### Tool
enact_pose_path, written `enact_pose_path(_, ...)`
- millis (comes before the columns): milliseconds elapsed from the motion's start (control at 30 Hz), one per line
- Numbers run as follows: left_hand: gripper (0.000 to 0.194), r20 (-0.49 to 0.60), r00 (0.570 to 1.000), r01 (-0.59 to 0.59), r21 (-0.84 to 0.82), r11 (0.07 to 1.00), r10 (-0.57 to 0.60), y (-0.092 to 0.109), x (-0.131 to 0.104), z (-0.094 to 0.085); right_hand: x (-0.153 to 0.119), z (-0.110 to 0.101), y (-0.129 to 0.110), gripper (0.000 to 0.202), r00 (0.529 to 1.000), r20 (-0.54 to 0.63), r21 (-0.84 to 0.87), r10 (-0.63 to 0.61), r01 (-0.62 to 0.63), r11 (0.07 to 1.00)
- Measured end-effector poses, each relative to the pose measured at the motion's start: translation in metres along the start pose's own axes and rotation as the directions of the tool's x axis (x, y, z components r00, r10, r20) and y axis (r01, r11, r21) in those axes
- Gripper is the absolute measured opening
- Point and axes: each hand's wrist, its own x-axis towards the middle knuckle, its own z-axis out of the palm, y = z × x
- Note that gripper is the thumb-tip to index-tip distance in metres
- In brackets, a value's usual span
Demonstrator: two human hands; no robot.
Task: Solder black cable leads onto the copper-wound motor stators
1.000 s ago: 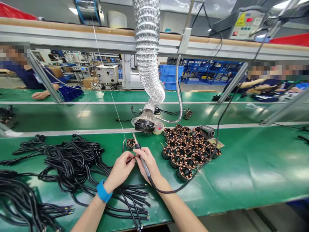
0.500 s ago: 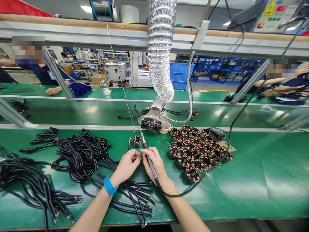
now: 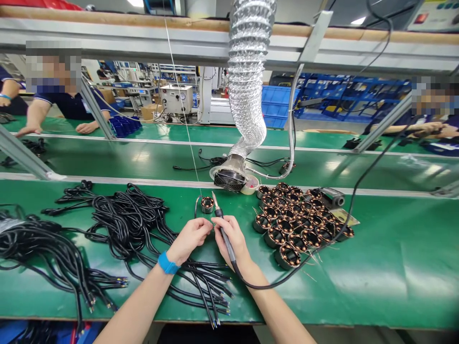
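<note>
My right hand (image 3: 232, 239) is closed around a soldering iron (image 3: 225, 239), whose tip points up and away from me. My left hand (image 3: 193, 235), with a blue band on its wrist, is closed in a pinch just left of the right fingertips; what it pinches is too small to make out. Just beyond both hands, a single copper-wound ring (image 3: 207, 205) sits on the green mat beside the iron's tip. A thin wire (image 3: 186, 119) hangs down from above toward this ring. Black cables (image 3: 129, 220) lie to the left of my left hand, their stripped ends near my forearms.
Many copper-wound rings (image 3: 289, 256) stand grouped at the right. A fume duct (image 3: 249, 76) with a black fan (image 3: 229, 180) hangs beyond my hands, next to a tape roll (image 3: 251, 185). More cables (image 3: 46, 258) lie far left. People sit across the bench.
The view has shifted slightly. My left fingers have closed more tightly, and the dark piece seen between my hands before no longer shows. The iron remains in my right hand.
</note>
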Motion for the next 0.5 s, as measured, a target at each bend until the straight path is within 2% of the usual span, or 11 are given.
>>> enact_pose_path(133, 0.040, -0.076, 0.997, -0.027, 0.033, 0.999, 0.029, -0.0036, 0.0020, -0.0006, -0.0024, -0.0005, 0.0005, 0.042, 0.999, -0.008, 0.029, 0.050, -0.050, 0.998)
enact_pose_path(267, 0.037, -0.095, 0.995, -0.028, 0.055, 0.998, 0.033, -0.0057, 0.0029, -0.0024, -0.0028, -0.0016, 0.0028, 0.040, 0.995, -0.007, 0.059, 0.097, -0.097, 0.994)
enact_pose_path(400, 0.033, -0.096, 0.995, -0.018, 0.058, 0.998, 0.024, -0.0055, 0.0015, -0.0020, 0.0012, -0.0007, 0.0045, 0.036, 0.974, -0.104, 0.071, 0.202, -0.195, 0.978)
enact_pose_path(500, 0.032, -0.104, 0.994, -0.021, 0.087, 0.996, 0.030, -0.0040, -0.0003, -0.0002, 0.0033, 0.0001, 0.0027, 0.036, 0.957, -0.122, 0.098, 0.264, -0.253, 0.963)
